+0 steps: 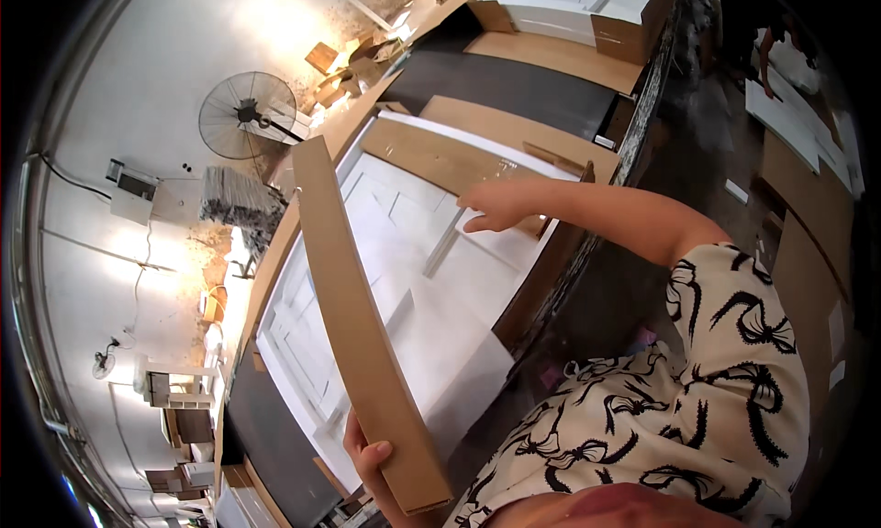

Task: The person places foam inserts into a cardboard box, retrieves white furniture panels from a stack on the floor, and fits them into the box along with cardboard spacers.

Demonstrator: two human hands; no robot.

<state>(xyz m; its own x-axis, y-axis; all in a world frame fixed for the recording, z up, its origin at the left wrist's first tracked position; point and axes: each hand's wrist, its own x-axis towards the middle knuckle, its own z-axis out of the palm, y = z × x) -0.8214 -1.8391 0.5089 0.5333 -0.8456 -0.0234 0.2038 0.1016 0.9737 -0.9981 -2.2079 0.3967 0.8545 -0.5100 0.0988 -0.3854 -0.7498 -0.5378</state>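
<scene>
My left hand [371,459] is closed round the near end of a long brown cardboard piece [353,317], folded like a narrow channel or flat box. This piece slants up and away across a white panel pack [459,317] with white foam and flat white boards inside. My right hand [503,204] reaches over the pack from the right, thumb and fingers apart. It is at a second cardboard strip [427,166] that lies along the pack's far edge; whether the fingertips press on it I cannot tell.
The pack lies on a dark conveyor belt [500,83]. Farther along stands another white pack in cardboard [560,19]. A large fan [248,115] is by the wall on the left. At the far right a person [771,55] stands by white boards [794,120].
</scene>
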